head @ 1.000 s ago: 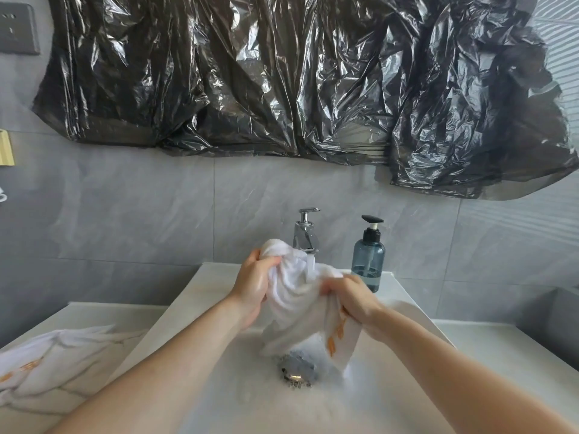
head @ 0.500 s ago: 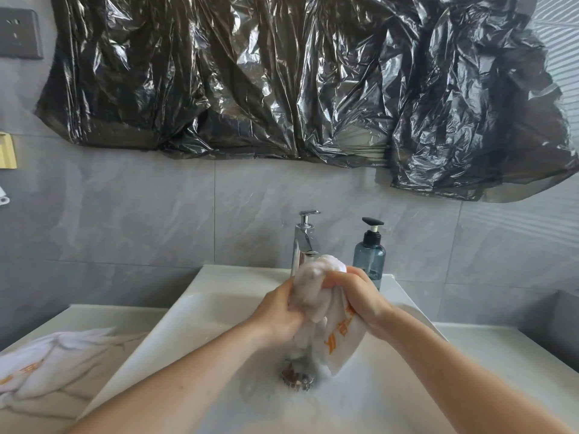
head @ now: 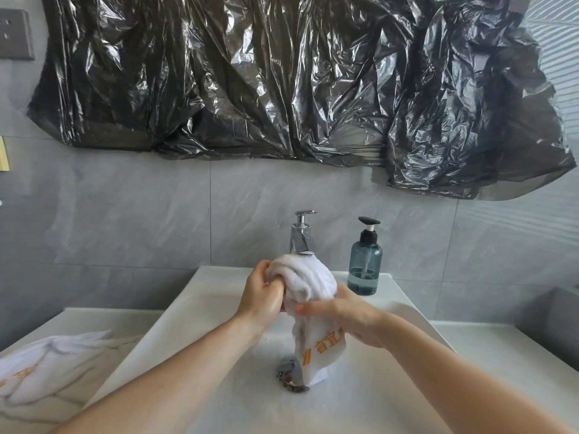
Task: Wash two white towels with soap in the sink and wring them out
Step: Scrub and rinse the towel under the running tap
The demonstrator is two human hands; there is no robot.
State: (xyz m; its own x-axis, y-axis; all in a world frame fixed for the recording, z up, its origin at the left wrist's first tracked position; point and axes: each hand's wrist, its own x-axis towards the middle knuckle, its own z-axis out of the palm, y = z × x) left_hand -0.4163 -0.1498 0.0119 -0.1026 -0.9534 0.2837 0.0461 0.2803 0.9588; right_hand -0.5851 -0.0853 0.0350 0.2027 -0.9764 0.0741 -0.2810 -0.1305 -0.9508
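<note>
A wet white towel point(head: 308, 281) with orange lettering is bunched up over the white sink point(head: 188, 311), just below the chrome tap point(head: 301, 236). My left hand point(head: 261, 296) grips its upper left part. Lower down, my right hand point(head: 347, 314) is closed around the towel's middle. The towel's printed end hangs down to the metal drain point(head: 289, 375). A second white towel point(head: 47, 361) lies spread on the counter at the left. A blue-grey soap pump bottle point(head: 365, 264) stands on the sink's back rim, right of the tap.
Crumpled black plastic sheeting point(head: 282, 83) covers the wall above the sink. The pale counter point(head: 507, 352) extends on both sides of the basin. A grey wall socket point(head: 15, 34) sits at the top left.
Both hands shifted along the towel. The bunch rose under the tap, my left hand moved up and left, and my right hand dropped lower onto the hanging part.
</note>
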